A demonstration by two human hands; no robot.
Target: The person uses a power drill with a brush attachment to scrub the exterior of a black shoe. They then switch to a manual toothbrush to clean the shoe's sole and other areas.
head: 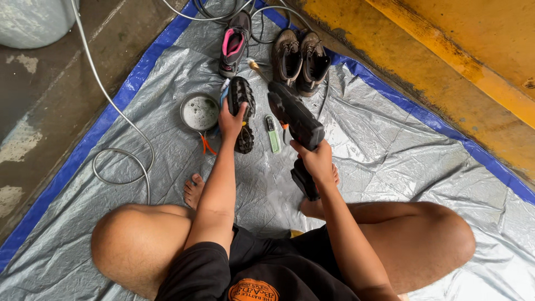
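Observation:
I sit cross-legged on a silver tarp [390, 145]. My left hand [230, 120] grips a black shoe [242, 108] turned sole up, its lugged tread showing. My right hand [315, 160] holds a black pistol-shaped power tool [295, 120] by its handle, with the nozzle pointing away toward the shoe. The tool's tip is a short way to the right of the shoe, not touching it.
A round metal bowl [199, 111] lies left of the shoe, orange-handled pliers [207, 144] just below it. A green utility knife [272, 134] lies between my hands. A brown pair of shoes [300, 56] and a pink-lined black shoe [234, 43] stand farther off. Grey cable [111, 111] loops on the concrete.

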